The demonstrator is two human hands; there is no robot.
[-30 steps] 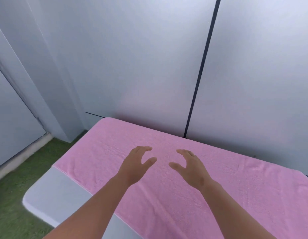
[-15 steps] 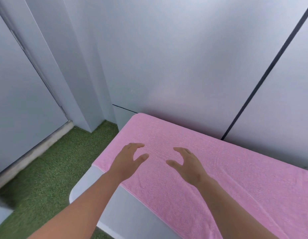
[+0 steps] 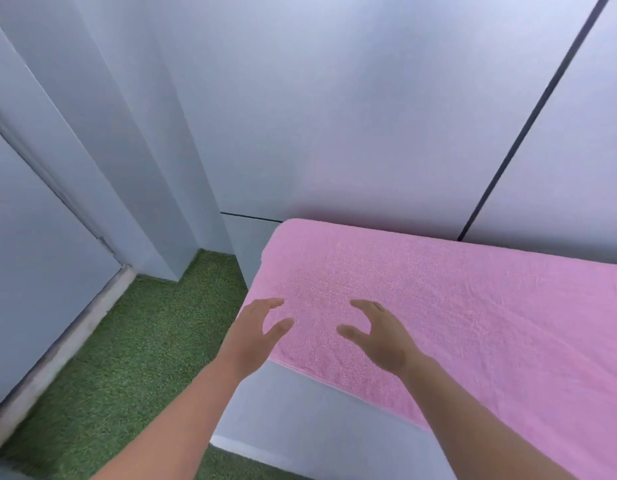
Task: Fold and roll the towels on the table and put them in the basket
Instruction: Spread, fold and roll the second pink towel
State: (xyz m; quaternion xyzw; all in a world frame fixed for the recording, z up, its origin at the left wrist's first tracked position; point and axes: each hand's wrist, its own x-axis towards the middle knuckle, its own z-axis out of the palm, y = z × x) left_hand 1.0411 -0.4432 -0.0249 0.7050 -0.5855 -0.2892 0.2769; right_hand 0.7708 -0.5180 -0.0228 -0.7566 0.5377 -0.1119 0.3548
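A pink towel (image 3: 473, 313) lies spread flat on a white table (image 3: 300, 410), reaching the table's far edge and its left end. My left hand (image 3: 255, 337) hovers over the towel's left end near its front edge, fingers apart and curved, holding nothing. My right hand (image 3: 379, 337) is beside it over the towel, also open with curled fingers. No basket is in view.
Grey wall panels (image 3: 334, 116) rise right behind the table. Green artificial grass (image 3: 127, 358) covers the floor to the left. A grey door or panel (image 3: 33, 271) with a raised sill stands at the far left.
My view has swung left, so the table's left end and more grass show. Both hands have shifted toward the towel's left end, still open.
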